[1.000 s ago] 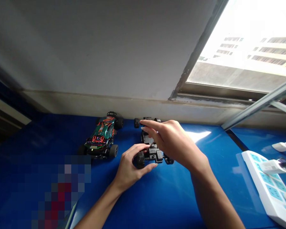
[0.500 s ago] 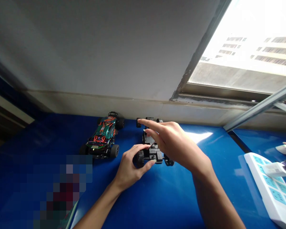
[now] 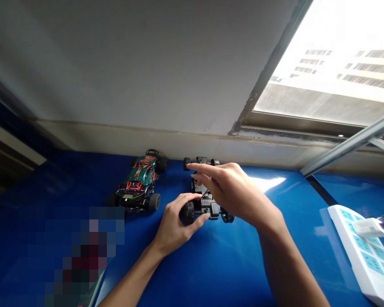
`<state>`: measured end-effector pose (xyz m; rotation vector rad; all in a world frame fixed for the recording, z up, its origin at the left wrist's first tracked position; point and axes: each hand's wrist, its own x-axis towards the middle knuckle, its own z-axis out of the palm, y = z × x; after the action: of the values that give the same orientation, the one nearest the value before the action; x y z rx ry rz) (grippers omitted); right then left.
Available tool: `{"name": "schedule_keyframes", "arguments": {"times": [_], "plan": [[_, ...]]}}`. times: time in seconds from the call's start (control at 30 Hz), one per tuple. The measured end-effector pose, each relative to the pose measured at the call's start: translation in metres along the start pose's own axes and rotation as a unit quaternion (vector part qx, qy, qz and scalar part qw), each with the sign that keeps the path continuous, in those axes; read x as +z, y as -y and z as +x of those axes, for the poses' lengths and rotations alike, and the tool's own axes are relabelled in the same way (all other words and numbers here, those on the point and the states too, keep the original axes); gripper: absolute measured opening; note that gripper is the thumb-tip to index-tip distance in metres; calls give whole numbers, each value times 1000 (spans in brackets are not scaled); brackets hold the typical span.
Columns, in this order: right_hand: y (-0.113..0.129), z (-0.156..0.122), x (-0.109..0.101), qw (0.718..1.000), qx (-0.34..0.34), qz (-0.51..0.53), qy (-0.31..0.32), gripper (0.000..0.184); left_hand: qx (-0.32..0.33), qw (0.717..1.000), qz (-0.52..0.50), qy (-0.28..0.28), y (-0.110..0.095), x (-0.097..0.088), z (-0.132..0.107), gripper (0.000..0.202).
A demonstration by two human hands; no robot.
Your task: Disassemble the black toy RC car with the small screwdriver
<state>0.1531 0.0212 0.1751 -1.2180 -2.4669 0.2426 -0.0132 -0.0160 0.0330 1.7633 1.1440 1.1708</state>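
Observation:
A black toy car chassis (image 3: 207, 209), bare of any body shell, lies on the blue table. My left hand (image 3: 176, 219) grips its near end around the left wheel (image 3: 188, 212). The thumb presses on the end edge and the index fingertip is by a thin dark red wire (image 3: 204, 194). Over the chassis is my right hand (image 3: 230, 185), palm down, its index finger stretched towards the far left wheel (image 3: 187, 163). Its other fingertips bend down to the middle of the chassis; its thumb is hidden. To the left stands a green and orange toy car (image 3: 139, 177), upright on its wheels.
A white power strip (image 3: 355, 251) with a white plug (image 3: 371, 227) sits at the right. Behind the table rises a wall (image 3: 147, 85) with a window. A metal bar (image 3: 348, 140) slants across the right. Blurred blocks cover the lower left.
My right index fingertip has drawn back slightly from the far left wheel, and the fingers below it have shifted a little. Another hand at the right edge, with a white object, has gone from view.

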Motion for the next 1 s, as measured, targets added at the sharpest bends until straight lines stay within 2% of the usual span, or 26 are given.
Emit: {"name": "schedule_keyframes", "arguments": {"times": [0.07, 0.13, 0.23, 0.37, 0.5, 0.7, 0.87, 1.0], "plan": [[-1, -3, -2, 1000, -7, 3, 7, 47, -1, 1000, -4, -1, 0, 0, 0, 34], [-1, -4, -4, 1000, -10, 12, 5, 51, 1, 1000, -5, -1, 0, 0, 0, 33], [-1, -3, -2, 1000, 15, 11, -10, 40, 4, 1000, 1, -1, 0, 0, 0, 33], [-2, 0, 0, 999, 35, 3, -9, 35, 3, 1000, 8, -3, 0, 0, 0, 35], [-2, -3, -2, 1000, -13, 18, -10, 58, 0, 1000, 4, 3, 1, 1, 0, 35], [-1, 0, -1, 999, 35, -10, -9, 37, 2, 1000, 9, 2, 0, 0, -1, 35], [-2, -2, -3, 1000, -2, 4, 1, 53, 3, 1000, 8, 0, 0, 0, 0, 35], [-2, -4, -5, 1000, 4, 13, 8, 47, 5, 1000, 3, 5, -1, 0, 0, 34]]}}
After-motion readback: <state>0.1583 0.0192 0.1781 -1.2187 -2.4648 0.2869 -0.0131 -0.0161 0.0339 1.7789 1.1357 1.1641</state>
